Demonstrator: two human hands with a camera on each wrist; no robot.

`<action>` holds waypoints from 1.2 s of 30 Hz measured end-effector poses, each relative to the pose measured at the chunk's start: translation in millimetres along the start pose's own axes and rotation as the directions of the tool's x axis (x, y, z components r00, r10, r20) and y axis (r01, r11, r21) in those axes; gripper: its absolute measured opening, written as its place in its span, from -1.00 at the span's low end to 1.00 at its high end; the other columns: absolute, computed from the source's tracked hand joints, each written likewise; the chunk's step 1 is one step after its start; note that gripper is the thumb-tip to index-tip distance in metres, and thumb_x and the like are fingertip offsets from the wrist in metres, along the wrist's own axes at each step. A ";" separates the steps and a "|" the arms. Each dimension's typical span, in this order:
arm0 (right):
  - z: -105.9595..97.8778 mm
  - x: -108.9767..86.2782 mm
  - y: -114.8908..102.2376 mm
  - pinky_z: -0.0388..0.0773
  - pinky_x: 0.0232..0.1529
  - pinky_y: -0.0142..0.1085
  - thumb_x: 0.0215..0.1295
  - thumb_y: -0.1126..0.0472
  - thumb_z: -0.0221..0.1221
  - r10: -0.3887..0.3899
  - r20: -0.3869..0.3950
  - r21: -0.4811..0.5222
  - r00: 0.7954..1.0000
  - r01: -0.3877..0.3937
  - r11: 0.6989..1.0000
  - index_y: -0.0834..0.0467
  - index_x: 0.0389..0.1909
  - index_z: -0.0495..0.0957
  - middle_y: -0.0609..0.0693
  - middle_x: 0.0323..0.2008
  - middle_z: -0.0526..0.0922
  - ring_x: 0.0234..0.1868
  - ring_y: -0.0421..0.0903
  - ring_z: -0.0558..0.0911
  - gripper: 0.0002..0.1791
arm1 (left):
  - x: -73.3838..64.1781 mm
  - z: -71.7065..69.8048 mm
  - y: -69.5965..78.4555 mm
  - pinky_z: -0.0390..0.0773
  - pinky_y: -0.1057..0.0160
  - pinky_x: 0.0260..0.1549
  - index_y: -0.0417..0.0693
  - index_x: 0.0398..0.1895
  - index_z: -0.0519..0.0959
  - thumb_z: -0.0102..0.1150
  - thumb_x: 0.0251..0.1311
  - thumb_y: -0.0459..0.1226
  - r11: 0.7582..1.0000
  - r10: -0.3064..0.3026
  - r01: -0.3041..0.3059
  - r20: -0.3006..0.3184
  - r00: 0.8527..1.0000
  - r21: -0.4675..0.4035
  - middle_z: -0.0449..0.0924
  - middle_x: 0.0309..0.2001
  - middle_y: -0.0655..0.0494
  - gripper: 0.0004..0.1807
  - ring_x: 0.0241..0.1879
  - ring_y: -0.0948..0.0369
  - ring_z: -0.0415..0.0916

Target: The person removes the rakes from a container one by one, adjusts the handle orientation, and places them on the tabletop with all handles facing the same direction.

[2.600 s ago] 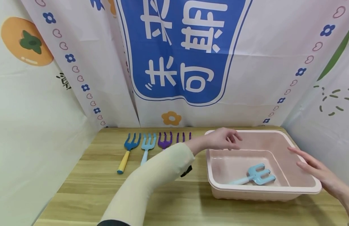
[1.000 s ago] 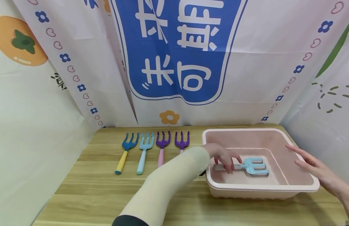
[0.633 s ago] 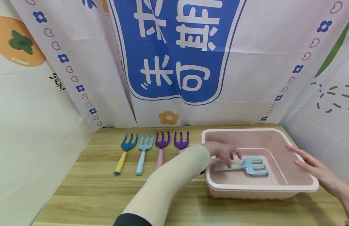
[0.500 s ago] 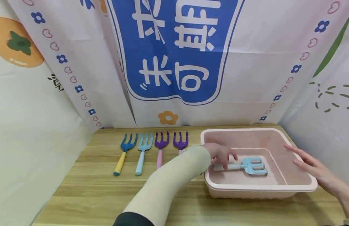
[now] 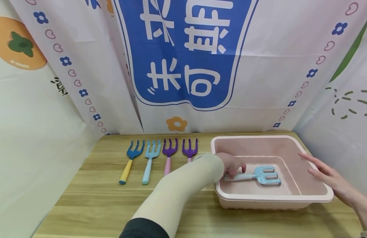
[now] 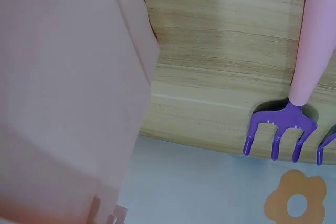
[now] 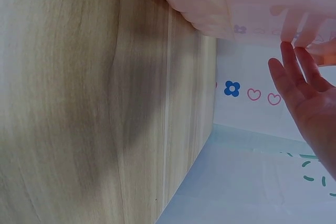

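A light blue garden hand fork (image 5: 265, 175) lies on the floor of the pink plastic basin (image 5: 275, 197), tines to the right. My left hand (image 5: 233, 163) reaches over the basin's left rim, fingers bent down and pinching the pale handle near its end. The palm hides part of that grip. In the left wrist view the basin wall (image 6: 68, 77) fills the left side, and the left fingers are out of sight. At the right rim my right hand (image 5: 330, 173) rests with fingers extended; the right wrist view shows its straight fingers against the outer wall (image 7: 252, 3).
Left of the basin, several hand forks lie in a row on the wooden table (image 5: 91, 201): a blue one with a yellow handle (image 5: 131, 162), a light blue one (image 5: 150, 162), and two purple ones with pink handles (image 5: 169, 155). A printed cloth (image 5: 260, 82) hangs behind.
My left hand has lowered into the basin onto the handle, its fingers now more bent. The light blue fork has turned from slanted to nearly level across the basin. My right hand stays at the rim.
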State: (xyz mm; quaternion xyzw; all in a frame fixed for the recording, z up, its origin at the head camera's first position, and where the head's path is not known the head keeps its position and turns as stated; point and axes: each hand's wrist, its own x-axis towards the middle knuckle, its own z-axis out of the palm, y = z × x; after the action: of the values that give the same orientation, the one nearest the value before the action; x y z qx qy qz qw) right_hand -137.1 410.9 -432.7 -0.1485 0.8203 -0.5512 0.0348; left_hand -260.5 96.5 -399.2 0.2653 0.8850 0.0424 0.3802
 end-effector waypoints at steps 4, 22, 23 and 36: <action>0.1 0.3 -0.4 0.45 -0.12 -0.52 0.54 0.37 -0.22 -0.002 0.005 0.005 1.000 0.002 1.000 0.04 0.53 -0.02 -0.52 0.31 0.09 0.15 -0.55 0.22 -0.40 | -2.1 -0.2 0.9 0.32 0.32 -0.61 0.43 -0.03 0.48 0.21 0.21 -0.39 1.000 -0.004 0.004 0.012 1.000 0.028 0.36 -0.40 0.11 -0.56 -0.54 0.21 0.28; 1.0 0.5 -0.4 0.43 -0.12 -0.55 0.53 0.39 -0.23 -0.021 0.001 -0.011 1.000 0.021 1.000 0.05 0.53 -0.02 -0.54 0.32 0.10 0.16 -0.56 0.22 -0.40 | -0.1 -7.2 -0.7 0.36 0.35 -0.44 0.39 0.07 0.48 0.07 0.26 -0.39 0.998 0.015 -0.021 0.097 0.995 0.056 0.39 -0.24 0.17 -0.55 -0.36 0.21 0.32; 0.7 0.3 -0.3 0.43 -0.12 -0.55 0.53 0.39 -0.23 -0.023 0.000 -0.012 1.000 0.023 1.000 0.05 0.53 -0.02 -0.54 0.32 0.11 0.16 -0.55 0.22 -0.40 | -0.1 -7.3 -0.2 0.38 0.35 -0.44 0.39 0.10 0.48 0.07 0.26 -0.40 0.998 0.015 -0.020 0.101 0.995 0.051 0.40 -0.24 0.16 -0.53 -0.34 0.21 0.34; 0.6 0.0 0.4 0.45 -0.13 -0.52 0.53 0.39 -0.24 -0.027 0.006 -0.002 1.000 0.027 1.000 0.05 0.53 -0.02 -0.52 0.31 0.11 0.16 -0.55 0.22 -0.40 | -3.9 -4.0 1.5 0.53 0.23 -0.22 0.17 0.02 0.52 0.11 0.26 -0.32 0.983 0.103 -0.091 0.066 0.992 -0.157 0.47 -0.31 0.13 -0.71 -0.32 0.23 0.40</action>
State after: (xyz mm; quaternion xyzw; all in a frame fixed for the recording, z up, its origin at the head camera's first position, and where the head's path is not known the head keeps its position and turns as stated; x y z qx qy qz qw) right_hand -137.0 410.5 -433.3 -0.1612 0.8186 -0.5505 0.0298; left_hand -260.4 96.3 -393.5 0.2796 0.8504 0.1190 0.4294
